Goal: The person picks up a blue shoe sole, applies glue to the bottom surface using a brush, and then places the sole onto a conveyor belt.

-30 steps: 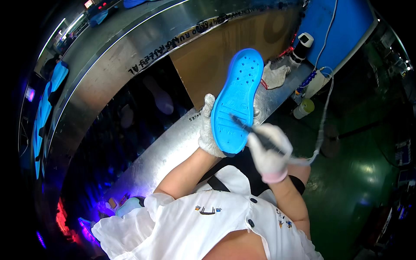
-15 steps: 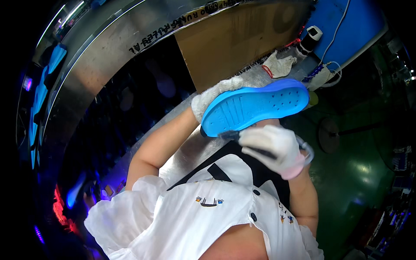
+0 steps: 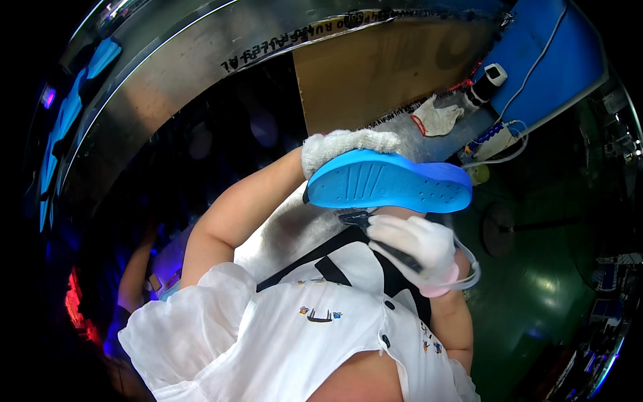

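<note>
A bright blue shoe sole (image 3: 375, 184) is held up in front of me, its underside with grooves and small holes turned toward me. My left hand (image 3: 345, 149), in a white knitted glove, is closed around its upper left edge; the fingers lie along the far side. Just below the sole is my right hand (image 3: 418, 244), in a white glove with a pink cuff. It grips a dark brush-like tool (image 3: 356, 219), whose black head points left, close beneath the sole's lower edge. A pale tube (image 3: 474, 269) loops behind the right wrist.
Beyond the sole lie a loose white glove (image 3: 437, 118) with red trim and a black-and-white cylinder (image 3: 487, 82). Brown cardboard (image 3: 375, 74) stands at the back, beside a blue panel (image 3: 549, 53) with a hanging cable. A metal rim (image 3: 161, 80) curves along the left. Another person's arm (image 3: 136, 275) shows there.
The sole has tilted, so its right end is lower and its underside looks narrower. My right hand and the tool have shifted slightly down and left. Both hands keep their grips.
</note>
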The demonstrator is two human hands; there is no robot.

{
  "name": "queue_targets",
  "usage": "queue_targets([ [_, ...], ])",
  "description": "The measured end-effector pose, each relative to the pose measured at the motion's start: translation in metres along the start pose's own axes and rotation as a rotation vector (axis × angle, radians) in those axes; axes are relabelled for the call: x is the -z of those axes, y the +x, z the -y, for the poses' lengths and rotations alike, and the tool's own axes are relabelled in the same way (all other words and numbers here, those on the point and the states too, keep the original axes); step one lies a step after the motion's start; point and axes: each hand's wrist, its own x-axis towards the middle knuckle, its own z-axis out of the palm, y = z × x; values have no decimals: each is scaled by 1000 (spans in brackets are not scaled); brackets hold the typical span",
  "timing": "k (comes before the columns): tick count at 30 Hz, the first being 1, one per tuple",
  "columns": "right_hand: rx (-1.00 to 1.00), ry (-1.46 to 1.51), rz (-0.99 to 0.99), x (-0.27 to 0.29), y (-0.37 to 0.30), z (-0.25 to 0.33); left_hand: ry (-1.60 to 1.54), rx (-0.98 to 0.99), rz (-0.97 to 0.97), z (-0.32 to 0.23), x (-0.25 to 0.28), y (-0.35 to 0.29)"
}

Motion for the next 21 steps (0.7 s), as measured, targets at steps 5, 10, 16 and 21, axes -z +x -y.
queue_targets([
  [5, 2, -62, -30, -3, -5, -10, -175, -13, 385, -15, 31, -5],
  [10, 39, -36, -181, 7, 0, -12, 66, -301, 186, 53, 77, 26],
  [16, 77, -159, -43, 16, -5, 3, -122, -34, -42, -12, 10, -10],
  [21, 48, -198, -34, 26, -4, -5, -298, -162, 181, -11, 19, -10],
])
